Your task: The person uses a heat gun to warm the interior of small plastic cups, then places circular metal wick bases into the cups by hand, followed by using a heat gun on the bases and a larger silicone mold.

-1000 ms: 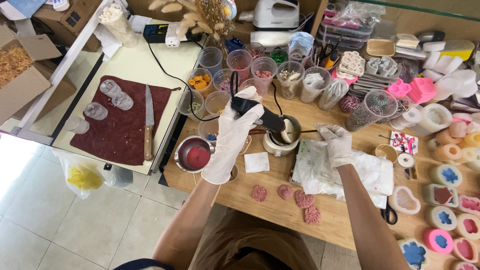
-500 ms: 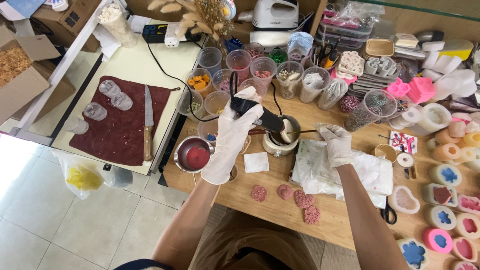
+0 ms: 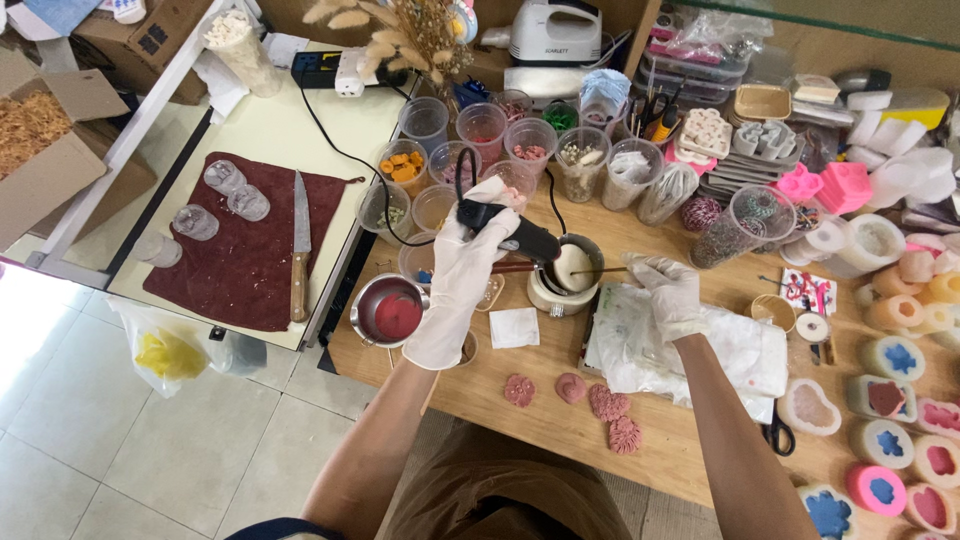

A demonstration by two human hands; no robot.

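Observation:
My left hand (image 3: 458, 278), in a white glove, grips a black corded heat tool (image 3: 510, 234) whose nozzle points into a small white melting pot (image 3: 570, 272) on the wooden table (image 3: 520, 395). My right hand (image 3: 668, 290), also gloved, holds a thin stick (image 3: 598, 270) that reaches into the same pot. A steel pot with red wax (image 3: 390, 310) stands just left of my left hand. Several pink flower-shaped wax pieces (image 3: 590, 398) lie on the table in front of me. A small white paper square (image 3: 515, 327) lies near the melting pot.
Clear cups of dried fillers (image 3: 480, 135) line the table's far side. Crumpled white paper (image 3: 690, 345) lies under my right hand. Silicone moulds (image 3: 890, 400) and scissors (image 3: 778, 435) fill the right. A knife (image 3: 300, 245) and glasses rest on a maroon cloth (image 3: 245, 245) at the left.

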